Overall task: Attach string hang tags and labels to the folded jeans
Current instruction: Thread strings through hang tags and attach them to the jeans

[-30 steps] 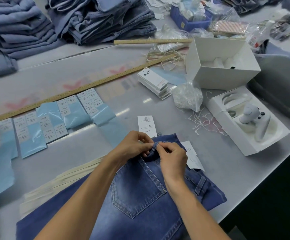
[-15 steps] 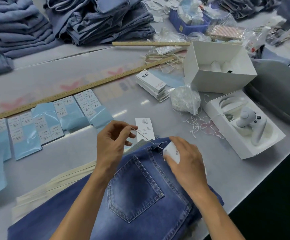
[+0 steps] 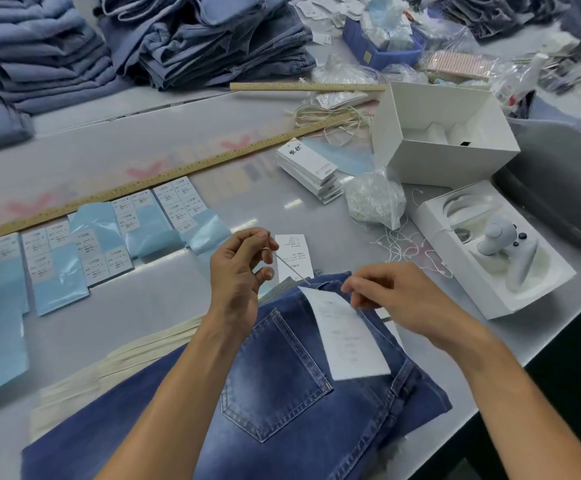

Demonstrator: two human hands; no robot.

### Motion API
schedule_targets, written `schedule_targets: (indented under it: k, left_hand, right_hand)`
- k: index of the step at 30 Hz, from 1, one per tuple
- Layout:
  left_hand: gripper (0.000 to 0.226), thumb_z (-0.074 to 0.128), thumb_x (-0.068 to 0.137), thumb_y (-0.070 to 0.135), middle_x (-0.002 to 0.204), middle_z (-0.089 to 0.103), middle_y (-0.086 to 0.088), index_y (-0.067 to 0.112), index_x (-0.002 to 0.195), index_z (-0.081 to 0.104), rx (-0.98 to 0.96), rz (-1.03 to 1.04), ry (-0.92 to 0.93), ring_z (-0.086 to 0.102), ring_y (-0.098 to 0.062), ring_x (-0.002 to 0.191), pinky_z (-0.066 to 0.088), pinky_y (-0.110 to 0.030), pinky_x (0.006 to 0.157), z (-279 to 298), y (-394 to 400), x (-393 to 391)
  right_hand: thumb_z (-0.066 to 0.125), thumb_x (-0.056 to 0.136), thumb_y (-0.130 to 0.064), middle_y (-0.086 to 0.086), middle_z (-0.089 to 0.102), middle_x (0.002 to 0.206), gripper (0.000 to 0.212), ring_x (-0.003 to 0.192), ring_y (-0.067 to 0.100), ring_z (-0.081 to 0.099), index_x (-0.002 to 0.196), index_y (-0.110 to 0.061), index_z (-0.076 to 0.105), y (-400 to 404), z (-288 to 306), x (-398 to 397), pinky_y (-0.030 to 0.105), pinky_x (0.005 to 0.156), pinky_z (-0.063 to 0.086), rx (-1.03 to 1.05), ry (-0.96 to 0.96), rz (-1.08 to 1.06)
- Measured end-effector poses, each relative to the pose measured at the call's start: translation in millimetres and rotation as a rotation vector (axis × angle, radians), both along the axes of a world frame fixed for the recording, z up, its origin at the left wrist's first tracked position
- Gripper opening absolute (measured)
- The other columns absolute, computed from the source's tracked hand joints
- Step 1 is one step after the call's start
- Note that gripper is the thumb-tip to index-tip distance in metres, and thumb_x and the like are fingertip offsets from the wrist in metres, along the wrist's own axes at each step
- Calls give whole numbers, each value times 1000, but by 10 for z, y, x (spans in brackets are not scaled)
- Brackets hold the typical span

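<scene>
At six o'clock on the grey counter (image 3: 136,306), folded dark-blue denim jeans (image 3: 282,368) lie soft and heavy. Left hand (image 3: 238,271) pinches the thin string (image 3: 290,268); right hand (image 3: 396,299) pinches the light, bendable white paper hang tag (image 3: 349,334), best held by its top edge.
</scene>
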State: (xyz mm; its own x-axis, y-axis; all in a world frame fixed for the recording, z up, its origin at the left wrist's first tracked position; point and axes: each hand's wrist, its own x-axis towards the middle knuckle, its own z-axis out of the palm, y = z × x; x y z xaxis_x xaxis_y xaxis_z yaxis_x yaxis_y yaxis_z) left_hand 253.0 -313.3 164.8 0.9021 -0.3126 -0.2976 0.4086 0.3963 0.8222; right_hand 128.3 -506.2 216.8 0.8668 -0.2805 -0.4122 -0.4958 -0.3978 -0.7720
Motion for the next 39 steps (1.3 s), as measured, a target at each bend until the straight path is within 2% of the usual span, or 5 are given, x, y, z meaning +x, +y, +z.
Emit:
schedule_targets:
  k: [6, 11, 20, 24, 39]
  left_hand:
    - [2, 66, 94, 5, 93, 78, -13, 8, 93, 66, 133, -55, -209, 59, -17, 70, 44, -22, 50, 37, -102, 11]
    - [2, 70, 94, 8, 84, 77, -7, 9, 96, 71, 193, -112, -380, 63, -13, 65, 50, -22, 54, 95, -129, -14]
    - [3, 67, 96, 7, 88, 77, -4, 5, 95, 67, 235, -139, -505, 62, -16, 69, 48, -26, 51, 197, -282, 17]
    - [3, 68, 96, 8, 85, 78, -3, 6, 97, 67, 231, -127, -520, 63, -15, 67, 47, -25, 50, 207, -271, 28]
    - [15, 68, 91, -6, 87, 77, -9, 3, 100, 75, 308, -140, -505, 69, -15, 73, 58, -27, 67, 130, -80, -13]
  right_hand:
    - [70, 84, -60, -17, 65, 106, 26, 97, -1, 63, 104, -46, 62, 229, -106, 15, 18, 81, 47, -199, 9, 121]
    - [43, 63, -100, -34, 37, 143, 97, 134, -13, 35, 147, -54, 28, 467, -40, -140, 21, 110, 35, -45, -140, 59]
    - [68, 92, -6, -6, 62, 114, 54, 96, -7, 59, 140, -25, 52, 321, -55, -252, 2, 74, 45, -502, -521, -323]
    - [69, 87, -6, 12, 49, 133, 58, 120, 26, 49, 141, -14, 50, 152, -246, -216, 36, 100, 44, -898, -438, -352]
    - [69, 94, -12, 1, 67, 100, 8, 92, 17, 61, 101, -10, 73, 416, -867, 84, 21, 81, 47, -569, -387, 26]
